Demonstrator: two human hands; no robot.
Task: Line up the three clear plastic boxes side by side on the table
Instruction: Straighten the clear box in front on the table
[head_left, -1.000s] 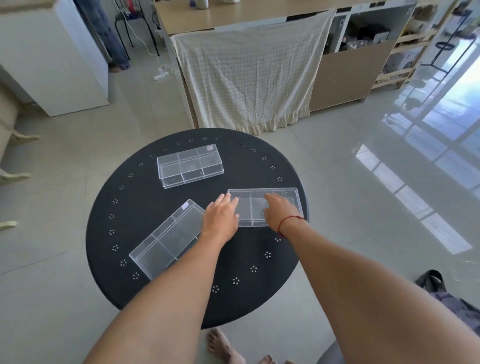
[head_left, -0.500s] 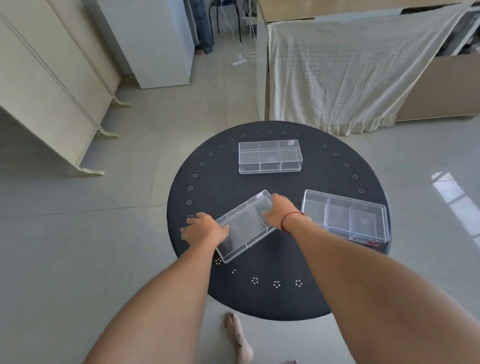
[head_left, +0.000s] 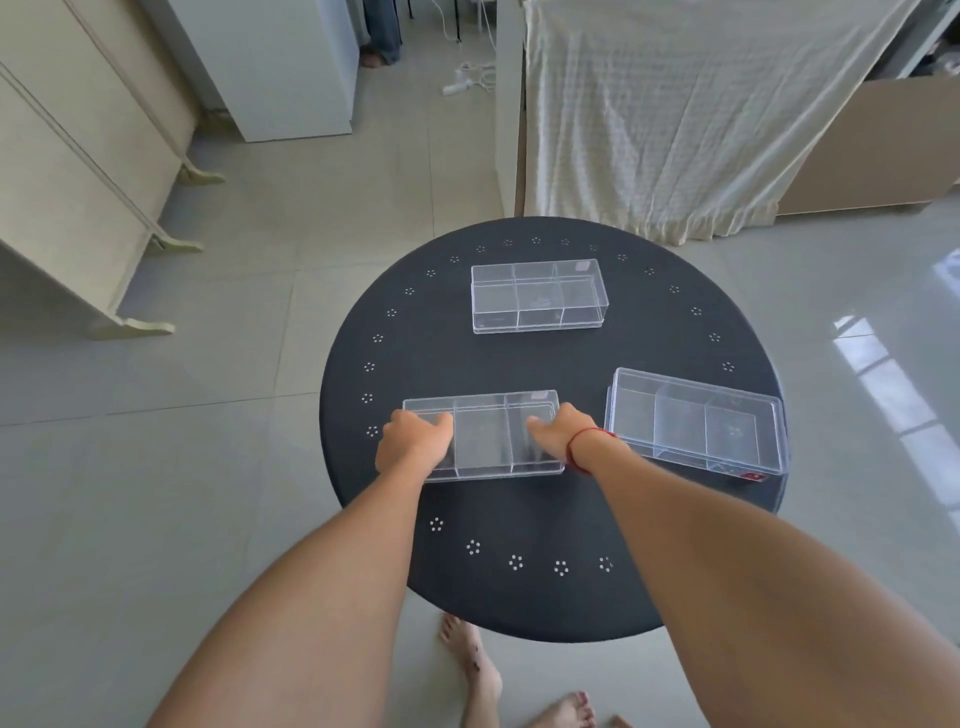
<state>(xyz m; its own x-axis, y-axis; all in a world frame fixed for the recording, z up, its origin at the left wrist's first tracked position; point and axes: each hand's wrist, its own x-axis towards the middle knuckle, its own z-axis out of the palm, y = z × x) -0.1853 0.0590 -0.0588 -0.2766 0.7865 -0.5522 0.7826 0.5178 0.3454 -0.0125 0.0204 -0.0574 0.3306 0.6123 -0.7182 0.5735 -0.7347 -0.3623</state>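
Three clear plastic divided boxes lie on a round black table (head_left: 649, 519). The near-left box (head_left: 480, 434) lies level with the table's front. My left hand (head_left: 413, 447) grips its left end and my right hand (head_left: 553, 431), with a red string at the wrist, grips its right end. A second box (head_left: 696, 418) lies at the right edge, slightly skewed, with a gap between it and the held one. The third box (head_left: 537, 293) sits at the far middle, apart from both.
A cream cloth (head_left: 691, 114) hangs over a counter just behind the table. White cabinets (head_left: 78, 171) stand at the left on the tiled floor. My bare feet (head_left: 475, 660) are under the table's near edge. A power strip (head_left: 460, 85) lies on the floor far back.
The near-left box was angled half a second ago; both hands have turned it square to the table's front. A second ago both hands were on the right box.
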